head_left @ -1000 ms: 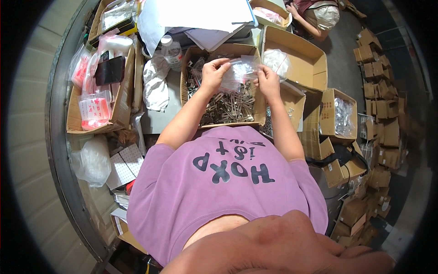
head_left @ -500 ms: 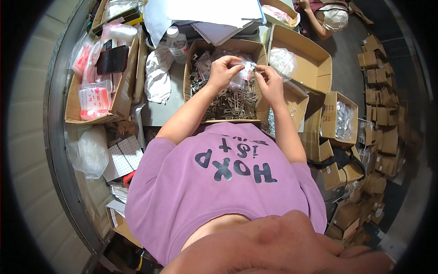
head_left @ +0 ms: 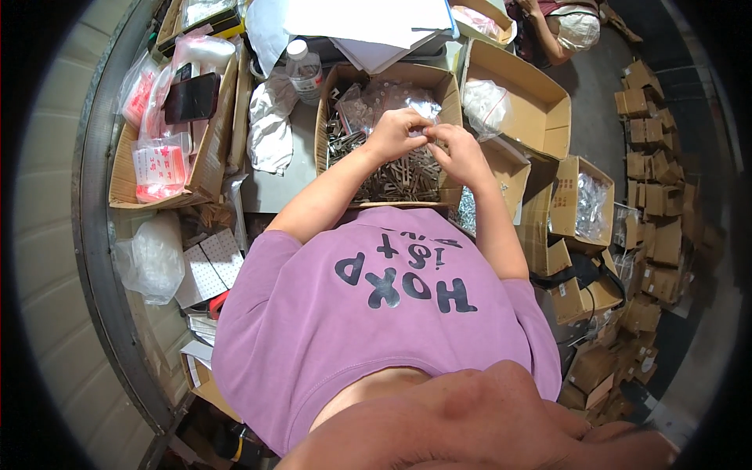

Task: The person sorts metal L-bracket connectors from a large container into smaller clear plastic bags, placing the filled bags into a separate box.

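My left hand (head_left: 397, 135) and my right hand (head_left: 457, 152) meet fingertip to fingertip above an open cardboard box (head_left: 322, 117). Both have their fingers pinched together, and whatever lies between them is too small and covered to make out. Below them the box holds a heap of flat, slotted metal strips (head_left: 399, 178). Clear plastic bags with small parts (head_left: 384, 95) lie on the heap at the far side, just beyond my fingers.
Left of the box are a clear bottle (head_left: 304, 74) and a crumpled white cloth (head_left: 270, 129). A carton (head_left: 205, 168) with bags and a dark phone (head_left: 192, 99) stands farther left. Another carton (head_left: 540, 106) holds a white bag at right. A person (head_left: 552, 35) is at the far right.
My hands have come closer together and slightly nearer to me. The clear bag that showed between them is no longer plainly seen there. My right hand has turned inward.
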Action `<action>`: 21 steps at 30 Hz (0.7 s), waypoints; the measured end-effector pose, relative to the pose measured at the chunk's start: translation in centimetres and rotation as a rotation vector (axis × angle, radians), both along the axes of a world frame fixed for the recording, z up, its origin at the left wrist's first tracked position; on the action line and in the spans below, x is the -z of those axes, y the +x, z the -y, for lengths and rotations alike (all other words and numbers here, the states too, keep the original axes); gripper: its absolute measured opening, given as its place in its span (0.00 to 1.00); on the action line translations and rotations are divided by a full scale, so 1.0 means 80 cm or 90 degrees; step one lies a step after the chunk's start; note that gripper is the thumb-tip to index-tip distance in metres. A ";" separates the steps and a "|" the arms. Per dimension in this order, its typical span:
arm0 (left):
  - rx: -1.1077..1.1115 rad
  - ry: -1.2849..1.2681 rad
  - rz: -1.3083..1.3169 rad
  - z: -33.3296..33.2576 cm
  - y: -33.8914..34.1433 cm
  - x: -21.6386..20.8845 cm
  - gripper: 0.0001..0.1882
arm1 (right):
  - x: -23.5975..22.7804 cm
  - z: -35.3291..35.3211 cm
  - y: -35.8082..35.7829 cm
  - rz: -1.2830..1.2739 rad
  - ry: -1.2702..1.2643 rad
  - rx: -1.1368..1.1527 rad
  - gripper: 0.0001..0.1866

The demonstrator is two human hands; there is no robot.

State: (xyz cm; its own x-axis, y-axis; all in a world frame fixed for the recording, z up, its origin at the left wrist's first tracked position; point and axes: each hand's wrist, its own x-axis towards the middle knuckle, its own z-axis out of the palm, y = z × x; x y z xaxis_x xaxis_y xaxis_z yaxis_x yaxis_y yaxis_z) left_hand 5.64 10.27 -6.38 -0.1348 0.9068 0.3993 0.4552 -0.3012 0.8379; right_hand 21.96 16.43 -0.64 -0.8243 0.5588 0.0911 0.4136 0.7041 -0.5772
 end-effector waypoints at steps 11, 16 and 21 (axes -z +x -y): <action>-0.073 -0.135 -0.042 -0.005 -0.002 0.016 0.19 | 0.003 0.010 -0.017 -0.051 -0.162 0.066 0.09; -0.176 -0.141 0.033 -0.010 -0.018 0.015 0.19 | 0.058 0.019 -0.021 0.307 -0.014 0.069 0.11; -0.155 -0.162 0.034 -0.011 -0.016 0.019 0.20 | 0.086 0.023 -0.019 0.388 -0.010 0.090 0.09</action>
State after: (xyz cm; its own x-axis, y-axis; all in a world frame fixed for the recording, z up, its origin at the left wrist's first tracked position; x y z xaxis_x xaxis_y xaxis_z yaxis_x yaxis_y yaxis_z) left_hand 4.37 11.18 -7.86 -0.3732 0.9152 0.1520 0.4414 0.0311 0.8968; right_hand 20.42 14.62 -7.54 -0.6438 0.6637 -0.3808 0.7601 0.6120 -0.2185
